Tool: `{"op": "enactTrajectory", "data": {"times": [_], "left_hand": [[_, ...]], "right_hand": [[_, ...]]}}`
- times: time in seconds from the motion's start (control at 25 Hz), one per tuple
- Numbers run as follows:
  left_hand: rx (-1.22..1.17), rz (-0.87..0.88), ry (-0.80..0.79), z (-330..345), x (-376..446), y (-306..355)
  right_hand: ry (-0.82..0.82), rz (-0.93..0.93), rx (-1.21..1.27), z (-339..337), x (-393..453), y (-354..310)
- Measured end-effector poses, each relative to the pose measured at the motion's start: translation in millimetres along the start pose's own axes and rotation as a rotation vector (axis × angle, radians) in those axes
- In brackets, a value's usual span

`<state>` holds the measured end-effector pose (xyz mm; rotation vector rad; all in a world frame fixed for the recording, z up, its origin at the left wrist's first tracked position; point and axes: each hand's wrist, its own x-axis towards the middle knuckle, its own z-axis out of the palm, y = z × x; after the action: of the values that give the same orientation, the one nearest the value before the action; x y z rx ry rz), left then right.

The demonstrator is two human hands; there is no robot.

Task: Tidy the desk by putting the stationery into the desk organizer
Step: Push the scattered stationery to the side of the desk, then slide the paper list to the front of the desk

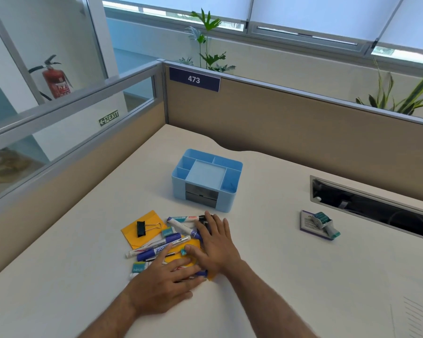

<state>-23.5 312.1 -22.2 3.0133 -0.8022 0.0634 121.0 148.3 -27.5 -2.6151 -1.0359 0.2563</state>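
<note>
A light blue desk organizer (226,189) with several open compartments and grey drawers stands mid-desk. In front of it lies a heap of stationery: several markers (181,218), a black binder clip (140,229) on a yellow sticky pad (154,217), and small teal erasers (168,232). My left hand (165,282) lies flat on the near part of the heap, fingers spread. My right hand (215,245) rests palm down over the heap's right side, fingertips on the markers. Neither hand visibly grips anything. Items beneath the hands are hidden.
A purple-edged pad with a teal correction-tape dispenser (324,222) on it sits to the right. A cable slot (376,208) opens in the desk at far right. Beige partition walls (303,123) enclose the desk at back and left.
</note>
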Motion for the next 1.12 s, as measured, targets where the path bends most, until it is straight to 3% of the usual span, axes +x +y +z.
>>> {"op": "enactTrajectory", "data": {"times": [0.16,0.4,0.68,0.88,1.12], "left_hand": [[0.009,-0.008,0.021,3,0,1],[0.043,-0.006,0.025,1,1,1],[-0.104,-0.029,0.177,-18,36,19],[-0.365,-0.083,0.290,-33,113,78],[-0.613,-0.032,0.177,-22,207,191]], "right_hand": [[0.011,-0.010,0.104,-2,-1,4],[0.210,-0.005,0.228,-23,-13,14],[0.360,0.080,0.247,-35,-102,60],[0.454,0.265,0.164,-48,-200,122],[0.582,0.564,0.094,-79,-320,190]]}}
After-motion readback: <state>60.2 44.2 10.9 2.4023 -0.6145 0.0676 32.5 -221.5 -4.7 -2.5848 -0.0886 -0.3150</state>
